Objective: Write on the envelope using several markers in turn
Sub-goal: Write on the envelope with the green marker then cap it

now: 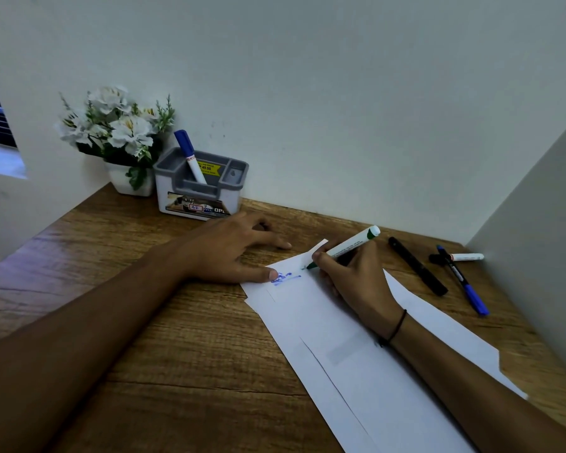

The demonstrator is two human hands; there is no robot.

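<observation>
- Envelope (356,335) takes up most of the near desk, a long white sheet lying at a slant, flap open, with another white sheet under its left edge. Blue writing (283,277) already sits near its far corner.
- Right hand (356,282) is closed in a writing grip around a green marker (347,246), tip down on the paper just right of the blue marks, a small green stroke under it. To do this step well, I judge the heel of the hand should rest on the paper and the strokes stay short — the barrel is tilted back, so light pressure is enough.
- Left hand (232,250) lies flat and spread, holding nothing; its thumb presses the envelope's far-left corner. It looks worth keeping that pin firm, since loose paper on smooth wood would likely slide under the pen.
- Desk (118,289) is wood-grain brown, set into a corner between white walls, with a pale panel on the right.
- Flower pot (118,132) of white blooms stands at the back left, touching a grey organiser (200,188) that holds one blue-capped marker (190,155).
- Spare pens lie to the right, well apart from the envelope's writing — a black marker (417,266), a blue pen (464,282) and a white marker (458,257) crossing under it.
</observation>
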